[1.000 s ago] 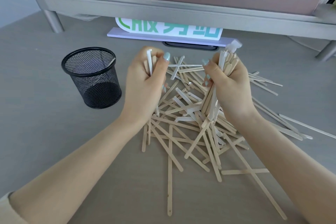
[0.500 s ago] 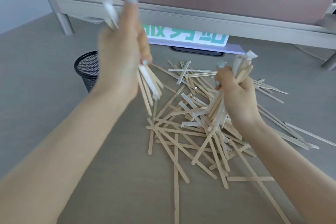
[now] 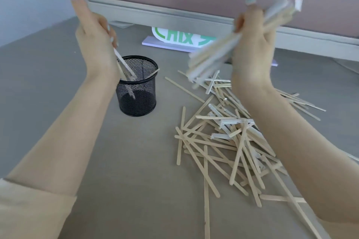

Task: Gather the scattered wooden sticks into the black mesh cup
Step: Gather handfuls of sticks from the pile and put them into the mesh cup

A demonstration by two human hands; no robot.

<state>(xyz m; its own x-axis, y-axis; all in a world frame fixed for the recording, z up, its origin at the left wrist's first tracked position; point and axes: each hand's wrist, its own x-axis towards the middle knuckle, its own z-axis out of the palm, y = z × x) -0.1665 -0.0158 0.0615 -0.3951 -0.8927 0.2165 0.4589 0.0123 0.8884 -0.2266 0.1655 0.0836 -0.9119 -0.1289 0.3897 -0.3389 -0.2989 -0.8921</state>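
Two bare hands lift wooden sticks over a grey desk (image 3: 58,87) beside a black mesh cup (image 3: 137,85).

The left hand (image 3: 95,44) is directly above the cup, its fingers (image 3: 112,32) loosening round a few sticks that slant down into it. The right hand (image 3: 252,44) is clenched on a blurred bundle (image 3: 219,54), held high. Below and right of those fingers lies the loose pile (image 3: 229,137) — thin, light, stiff slats, likely slippery against each other, best gripped mid-length in bunches. A sign (image 3: 174,40) and a metal rail (image 3: 165,15) stand behind; nothing blocks the cup.
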